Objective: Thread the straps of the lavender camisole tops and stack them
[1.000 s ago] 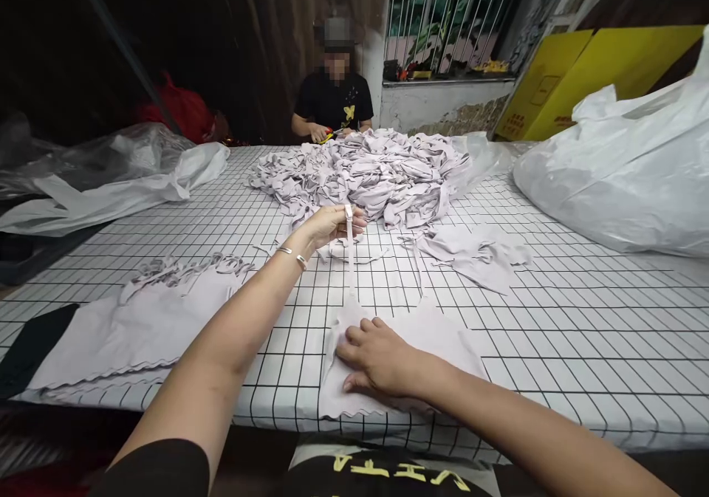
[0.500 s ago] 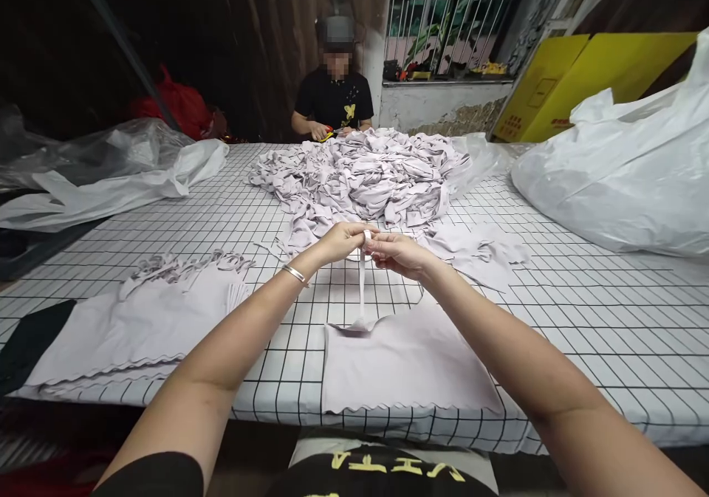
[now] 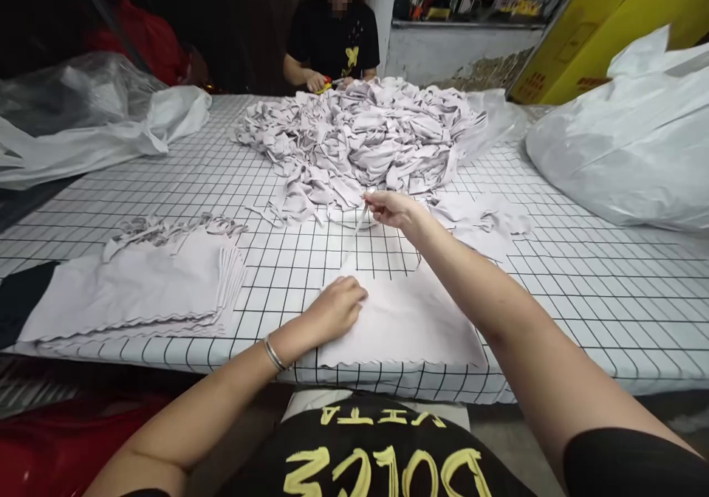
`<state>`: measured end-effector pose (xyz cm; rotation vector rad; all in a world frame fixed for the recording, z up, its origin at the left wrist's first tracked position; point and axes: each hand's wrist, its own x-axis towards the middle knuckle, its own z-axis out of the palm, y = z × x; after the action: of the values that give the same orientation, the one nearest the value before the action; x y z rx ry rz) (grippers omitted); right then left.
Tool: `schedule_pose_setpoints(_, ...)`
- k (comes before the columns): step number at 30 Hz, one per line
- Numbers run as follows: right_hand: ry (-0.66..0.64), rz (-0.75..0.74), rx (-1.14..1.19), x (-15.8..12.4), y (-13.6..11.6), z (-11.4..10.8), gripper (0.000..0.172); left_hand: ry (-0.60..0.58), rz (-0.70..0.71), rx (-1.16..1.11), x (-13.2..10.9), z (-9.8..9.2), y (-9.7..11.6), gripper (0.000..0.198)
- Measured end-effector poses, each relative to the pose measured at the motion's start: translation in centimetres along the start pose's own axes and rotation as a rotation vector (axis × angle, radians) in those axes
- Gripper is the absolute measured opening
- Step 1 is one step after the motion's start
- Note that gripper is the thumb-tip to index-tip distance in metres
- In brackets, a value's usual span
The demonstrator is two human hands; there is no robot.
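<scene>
A pale lilac garment (image 3: 410, 320) lies flat near the front edge of the grid-patterned table (image 3: 554, 290). My left hand (image 3: 335, 309) rests on its left corner, fingers loosely curled and pressing the cloth down. My right hand (image 3: 388, 207) is farther out and pinches the end of the garment's thin strap (image 3: 357, 232), which runs taut back toward the garment. Just beyond my right hand is a big heap of the same lilac garments (image 3: 360, 139).
A neat stack of flattened garments (image 3: 138, 283) sits at the left. White plastic bags lie at the far left (image 3: 94, 124) and right (image 3: 625, 142). Across the table a person in black (image 3: 332, 35) works with a yellow-red tool. A yellow box (image 3: 598, 24) stands behind.
My left hand let go of the strap and came down onto the garment's left corner. My right hand kept the strap and drew it outward. The view tilted downward.
</scene>
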<state>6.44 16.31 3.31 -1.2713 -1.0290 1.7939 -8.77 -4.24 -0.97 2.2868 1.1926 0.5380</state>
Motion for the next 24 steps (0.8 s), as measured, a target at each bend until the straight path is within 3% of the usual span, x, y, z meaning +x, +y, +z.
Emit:
schedule_pose_setpoints(3,0.105,0.006,0.049,0.6,0.5,-0.3,0.015,0.098,-0.141,0.107,-0.2,1.6,-1.6,0.019)
schedule_pose_setpoints(8,0.134,-0.014,0.17,-2.1,1.8,-1.7,0.014,0.133,-0.316,0.295,0.5,0.9,-1.7,0.024)
schedule_pose_setpoints(12,0.036,0.017,0.155,-5.8,4.5,-3.1,0.012,0.068,-0.315,0.244,0.8,0.8,-0.9,0.029)
schedule_pose_setpoints(17,-0.027,0.02,0.081,-9.7,8.4,-3.7,0.027,-0.015,-0.326,0.135,1.1,1.1,-0.3,0.018)
schedule_pose_setpoints(21,-0.082,0.017,0.009,-11.4,10.2,-3.6,0.034,-0.021,-0.311,0.108,1.3,1.4,0.2,0.007)
schedule_pose_setpoints(24,-0.104,-0.015,0.006,-12.0,10.6,-3.4,0.038,-0.006,-0.326,0.106,1.4,1.4,0.3,0.013)
